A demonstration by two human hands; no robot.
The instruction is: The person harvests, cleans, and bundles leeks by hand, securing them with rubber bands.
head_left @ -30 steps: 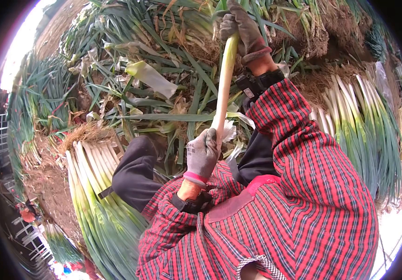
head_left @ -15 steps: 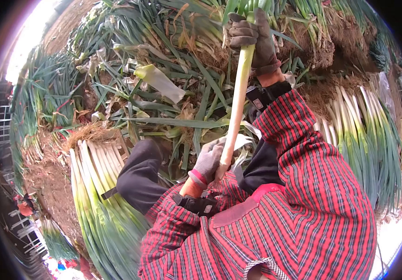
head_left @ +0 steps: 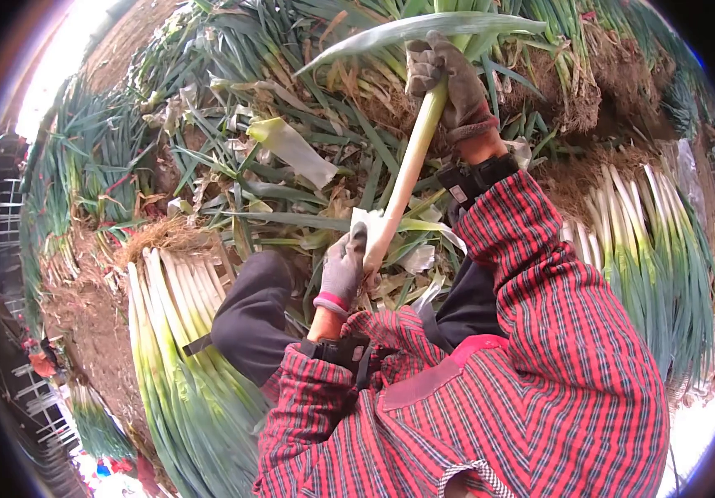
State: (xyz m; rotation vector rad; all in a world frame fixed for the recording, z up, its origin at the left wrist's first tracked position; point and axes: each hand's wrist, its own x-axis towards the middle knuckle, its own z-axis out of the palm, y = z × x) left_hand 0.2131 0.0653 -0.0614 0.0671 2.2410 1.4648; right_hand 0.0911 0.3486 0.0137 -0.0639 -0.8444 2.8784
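A long white-stemmed leek (head_left: 411,162) slants between my gloved hands, its green top upward. My right hand (head_left: 449,79) is wrapped round the stem just below the leaves. Near the root end, my left hand (head_left: 343,266) has its fingers closed on a pale strip of peel (head_left: 364,222) beside the stem. One long leaf (head_left: 424,31) sticks out sideways above my right hand.
Trimmed leeks lie in a bundle at the left (head_left: 166,307) and another at the right (head_left: 639,224). Leaf scraps (head_left: 291,149) cover the ground ahead. Untrimmed leeks with soily roots (head_left: 540,66) lie at the back. My knees are on both sides.
My left hand has moved up and slightly left, with pale peel now at its fingertips. The leek's lower end has shifted left and up, and a leaf now spreads sideways at the top.
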